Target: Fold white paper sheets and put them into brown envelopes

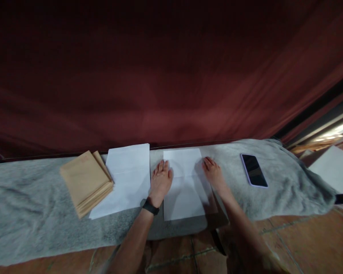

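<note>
A white sheet of paper (185,198) with a crease across it lies flat in front of me. My left hand (161,179) rests at its left edge, palm down with the fingers stretched out; a dark band is on that wrist. At the right edge lies my right hand (213,173), its fingers slightly bent and lying against the sheet's border, apparently holding nothing. Left of my left hand is a stack of white paper (128,179), also creased across. A pile of brown envelopes (85,179) overlaps the stack's left side.
A phone (255,170) in a light purple case lies to the right on the grey cloth (234,152) that covers the narrow surface. Behind it hangs a dark red curtain (165,95). Tiled floor (311,243) shows in front, and a white panel (335,169) stands at far right.
</note>
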A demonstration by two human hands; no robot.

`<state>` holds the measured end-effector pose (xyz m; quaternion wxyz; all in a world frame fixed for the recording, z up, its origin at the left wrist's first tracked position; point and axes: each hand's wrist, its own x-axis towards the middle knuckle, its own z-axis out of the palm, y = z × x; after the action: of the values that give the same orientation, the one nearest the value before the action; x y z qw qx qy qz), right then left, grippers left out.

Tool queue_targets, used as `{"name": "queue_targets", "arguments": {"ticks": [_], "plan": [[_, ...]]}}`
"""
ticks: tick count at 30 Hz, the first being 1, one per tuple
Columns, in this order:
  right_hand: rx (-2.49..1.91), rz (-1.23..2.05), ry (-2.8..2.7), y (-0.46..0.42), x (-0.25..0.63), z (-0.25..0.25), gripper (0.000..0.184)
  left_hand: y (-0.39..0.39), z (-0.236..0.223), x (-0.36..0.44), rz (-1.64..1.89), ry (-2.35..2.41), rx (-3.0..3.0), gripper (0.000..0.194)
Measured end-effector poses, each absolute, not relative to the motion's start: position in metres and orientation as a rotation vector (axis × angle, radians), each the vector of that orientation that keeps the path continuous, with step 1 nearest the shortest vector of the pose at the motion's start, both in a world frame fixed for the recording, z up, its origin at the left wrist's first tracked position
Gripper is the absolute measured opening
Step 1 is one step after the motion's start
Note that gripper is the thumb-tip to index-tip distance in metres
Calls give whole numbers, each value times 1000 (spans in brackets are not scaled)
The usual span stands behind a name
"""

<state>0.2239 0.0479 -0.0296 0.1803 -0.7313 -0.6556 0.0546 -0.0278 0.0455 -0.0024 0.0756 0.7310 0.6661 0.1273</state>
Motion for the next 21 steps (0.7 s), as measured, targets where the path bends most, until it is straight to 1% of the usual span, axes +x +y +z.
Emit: {"name": "queue_targets", "arguments": {"ticks": [4,8,12,16,18,20,21], "plan": [[-2114,252,-1753,39,235,-22,36,6,-1,-33,468,1866,2161,50],[-2170,334,-1671,23,229,-20,30,-18,-2,-44,511,1823,1962,57],[-2140,368,-1661,7,224,-19,23,-25,1,-50,490,1777,1808,64],[-2035,452,-1664,-1,228,-20,18,-25,0,-51,529,1776,1753,63],[-1949,558,-1586,-2,231,-22,16,-22,-4,-52,550,1793,1706,63],[-1841,730,-1459,-2,233,-23,21,-17,-9,-55,581,1771,1638,64],[-1798,799,-1412,-2,234,-22,28,-14,-12,-57,604,1744,1599,64]]}}
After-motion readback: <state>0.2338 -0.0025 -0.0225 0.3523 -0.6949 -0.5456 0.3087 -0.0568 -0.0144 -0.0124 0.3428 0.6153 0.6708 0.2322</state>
